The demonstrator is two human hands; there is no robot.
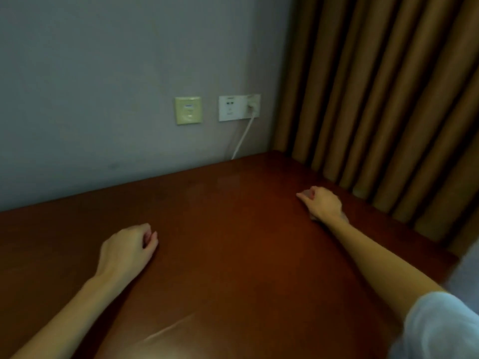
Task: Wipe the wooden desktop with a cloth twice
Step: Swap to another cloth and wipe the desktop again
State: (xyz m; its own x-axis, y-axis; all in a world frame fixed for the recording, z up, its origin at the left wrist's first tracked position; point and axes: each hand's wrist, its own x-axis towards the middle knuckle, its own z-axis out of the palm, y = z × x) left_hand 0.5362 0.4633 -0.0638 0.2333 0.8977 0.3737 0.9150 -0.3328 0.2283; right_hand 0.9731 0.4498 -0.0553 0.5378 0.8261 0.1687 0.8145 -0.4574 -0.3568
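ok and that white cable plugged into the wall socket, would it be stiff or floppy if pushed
Probably floppy: the white cable hangs in a loose curve down behind the wooden desktop. It looks thin, so likely light. Its top is fixed at the wall socket, so it would probably swing aside rather than slide away.

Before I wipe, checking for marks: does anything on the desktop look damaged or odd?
A thin pale diagonal streak crosses the desktop near the camera, left of centre. It may be a scratch or only glare; I cannot tell. Nothing looks spilled.
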